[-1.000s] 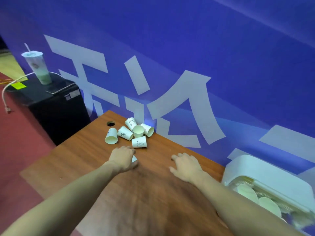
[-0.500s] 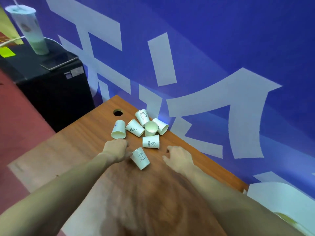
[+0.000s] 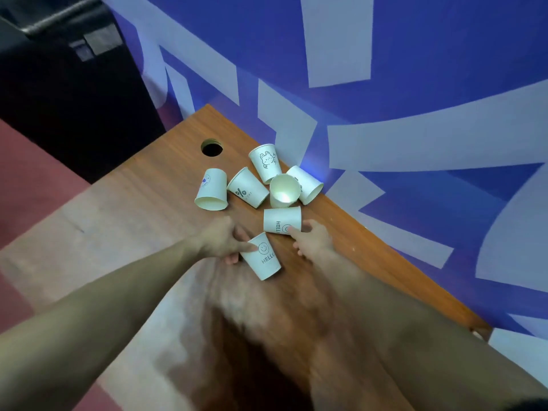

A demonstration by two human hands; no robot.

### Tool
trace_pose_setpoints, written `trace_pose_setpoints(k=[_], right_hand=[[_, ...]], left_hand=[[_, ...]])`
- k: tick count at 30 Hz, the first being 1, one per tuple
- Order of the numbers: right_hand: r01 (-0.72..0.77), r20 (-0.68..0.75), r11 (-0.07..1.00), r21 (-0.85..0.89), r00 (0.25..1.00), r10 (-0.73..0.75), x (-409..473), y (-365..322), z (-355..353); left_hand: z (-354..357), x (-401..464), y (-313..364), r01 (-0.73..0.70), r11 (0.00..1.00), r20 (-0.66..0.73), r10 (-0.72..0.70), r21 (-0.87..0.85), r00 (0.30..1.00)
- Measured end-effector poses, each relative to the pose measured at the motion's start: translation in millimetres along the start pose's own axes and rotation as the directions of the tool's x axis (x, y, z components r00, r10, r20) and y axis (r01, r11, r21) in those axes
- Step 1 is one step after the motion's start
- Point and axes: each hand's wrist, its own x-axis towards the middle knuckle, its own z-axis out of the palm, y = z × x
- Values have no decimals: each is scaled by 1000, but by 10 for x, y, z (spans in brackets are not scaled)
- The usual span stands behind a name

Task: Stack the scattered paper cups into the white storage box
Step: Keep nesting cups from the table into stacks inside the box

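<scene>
The left hand [image 3: 221, 243] pinches a smiley "HELLO" cup [image 3: 261, 259] to lift it. The right hand's fingers [image 3: 293, 231] curl on another HELLO cup [image 3: 281, 219]. Five more cups [image 3: 246, 187] lie scattered on the table [image 3: 148, 203]. The white storage box [image 3: 519, 354] barely shows at the right edge.

"HELLO" on two cups [image 3: 261, 261]

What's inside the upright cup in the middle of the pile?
The upright cup looks empty: only its pale inner wall and a bright glare patch show. That glare washes out part of the bottom, so something small or flat there cannot be ruled out.
</scene>
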Motion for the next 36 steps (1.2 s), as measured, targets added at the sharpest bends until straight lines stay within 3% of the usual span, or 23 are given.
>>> trace_pose_setpoints(k=[4,10,17,22,26,36], right_hand=[[-32,22,996,82,999,30,67,21,20],[-53,32,995,84,998,50,-2,63,-53],[5,-57,1000,26,998,-4,-343,172,-335],[115,-147,980,-163,979,-139,-769,306,-482],[157,-167,910,-384,957,-236,-1201,405,-642],[211,-248,749,-629,858,-450,-2078,891,-1011]], left_hand=[[10,51,1,-11,998,46,14,-65,999],[57,-6,142,-8,995,9,9,-98,1000],[128,-212,316,0,999,-40,2,38,999],[176,-444,398,50,955,-238,22,292,971],[266,-724,594,74,917,-312,57,393,948],[666,-1354,1193,-8,733,-308,296,681,904]])
